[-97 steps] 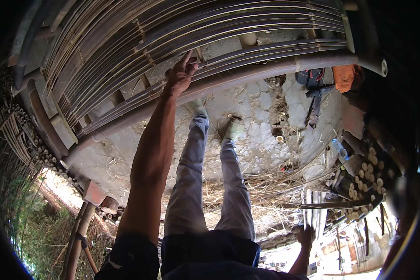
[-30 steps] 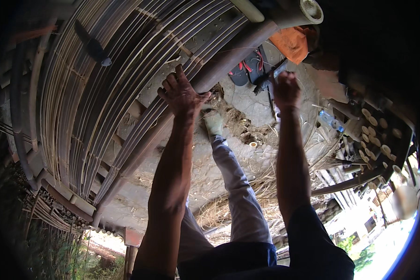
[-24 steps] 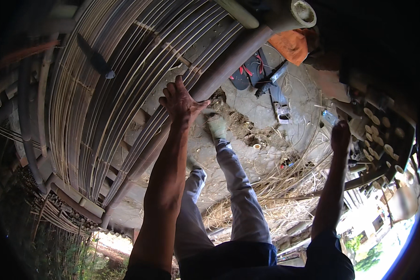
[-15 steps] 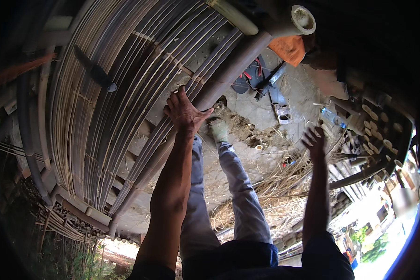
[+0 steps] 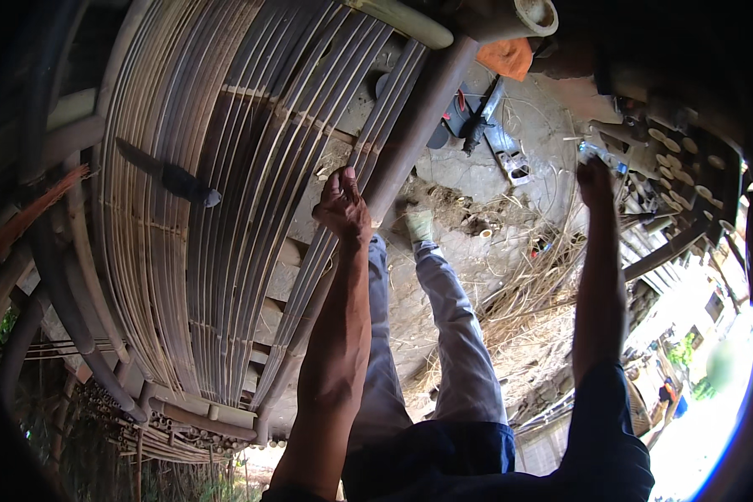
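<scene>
My left hand (image 5: 343,203) is closed, its fingers curled over the front pole (image 5: 397,146) of a bamboo slat bench (image 5: 251,184); whatever it holds, if anything, is hidden. Farther right, my right hand (image 5: 596,184) is a dark shape with its fingers drawn in, beside a clear plastic bottle (image 5: 615,161) in the view. Its contents cannot be made out either. A knife (image 5: 176,178) with a dark handle lies across the slats, left of my left hand.
On the ground beyond the pole lie a black-handled blade (image 5: 477,130), a saw-like tool (image 5: 513,163) and a sandal (image 5: 439,135). An orange cloth (image 5: 506,58) is near the pole's end. Cut bamboo (image 5: 678,163) is stacked at right; loose strips (image 5: 527,284) cover the ground.
My left hand has gone from spread fingers on the pole to curled ones. The right hand has moved up and right, and its spread fingers have closed. The view has shifted slightly.
</scene>
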Action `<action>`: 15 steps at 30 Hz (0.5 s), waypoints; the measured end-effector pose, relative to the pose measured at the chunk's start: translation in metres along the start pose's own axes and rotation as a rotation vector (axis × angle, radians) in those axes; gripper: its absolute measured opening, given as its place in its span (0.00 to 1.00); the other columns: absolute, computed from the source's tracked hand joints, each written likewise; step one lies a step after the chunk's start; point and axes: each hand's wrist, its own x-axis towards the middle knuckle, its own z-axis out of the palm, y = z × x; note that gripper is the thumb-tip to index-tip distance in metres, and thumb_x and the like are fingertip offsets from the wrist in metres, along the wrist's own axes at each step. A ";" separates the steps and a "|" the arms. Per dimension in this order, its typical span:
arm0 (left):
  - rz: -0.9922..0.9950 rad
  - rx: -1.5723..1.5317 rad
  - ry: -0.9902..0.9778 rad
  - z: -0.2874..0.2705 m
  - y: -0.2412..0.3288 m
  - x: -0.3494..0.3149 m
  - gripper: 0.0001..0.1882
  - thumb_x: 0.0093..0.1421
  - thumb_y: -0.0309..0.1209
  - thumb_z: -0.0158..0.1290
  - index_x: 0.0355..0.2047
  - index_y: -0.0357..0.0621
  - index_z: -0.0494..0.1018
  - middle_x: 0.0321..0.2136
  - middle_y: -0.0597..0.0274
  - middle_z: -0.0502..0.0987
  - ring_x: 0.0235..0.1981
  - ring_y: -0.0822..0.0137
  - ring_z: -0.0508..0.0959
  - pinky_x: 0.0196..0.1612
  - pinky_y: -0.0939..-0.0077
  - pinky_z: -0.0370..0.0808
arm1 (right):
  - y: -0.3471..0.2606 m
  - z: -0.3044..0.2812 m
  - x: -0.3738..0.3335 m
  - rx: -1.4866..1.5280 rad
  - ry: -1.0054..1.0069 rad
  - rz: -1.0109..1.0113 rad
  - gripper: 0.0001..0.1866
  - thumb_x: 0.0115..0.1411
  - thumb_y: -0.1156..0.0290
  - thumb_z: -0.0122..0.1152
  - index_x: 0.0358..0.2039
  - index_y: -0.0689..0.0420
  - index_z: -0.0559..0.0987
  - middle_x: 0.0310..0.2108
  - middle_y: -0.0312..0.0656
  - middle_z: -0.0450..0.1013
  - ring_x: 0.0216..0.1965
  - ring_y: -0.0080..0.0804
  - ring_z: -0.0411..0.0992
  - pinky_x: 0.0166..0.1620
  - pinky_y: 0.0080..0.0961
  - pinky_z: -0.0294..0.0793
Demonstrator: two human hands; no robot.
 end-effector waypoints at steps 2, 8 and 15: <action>0.035 -0.054 -0.008 0.004 0.003 0.004 0.14 0.65 0.43 0.51 0.30 0.48 0.77 0.26 0.57 0.80 0.25 0.55 0.80 0.29 0.64 0.73 | -0.102 -0.078 -0.026 -0.357 0.329 -0.179 0.06 0.65 0.71 0.50 0.36 0.53 0.77 0.35 0.37 0.77 0.33 0.29 0.74 0.48 0.34 0.73; 0.081 0.172 -0.004 -0.004 -0.017 0.010 0.14 0.64 0.45 0.51 0.30 0.49 0.75 0.25 0.54 0.79 0.25 0.51 0.78 0.31 0.59 0.71 | -0.073 0.189 -0.122 -1.595 0.390 -1.576 0.10 0.64 0.73 0.50 0.38 0.59 0.81 0.37 0.42 0.80 0.32 0.30 0.79 0.36 0.23 0.79; -0.094 0.251 -0.239 -0.003 0.000 0.016 0.18 0.68 0.50 0.41 0.41 0.53 0.73 0.29 0.50 0.78 0.27 0.48 0.78 0.32 0.53 0.70 | 0.210 0.354 -0.164 -1.839 -0.537 -0.899 0.13 0.59 0.62 0.54 0.35 0.57 0.79 0.32 0.49 0.76 0.34 0.50 0.75 0.37 0.35 0.77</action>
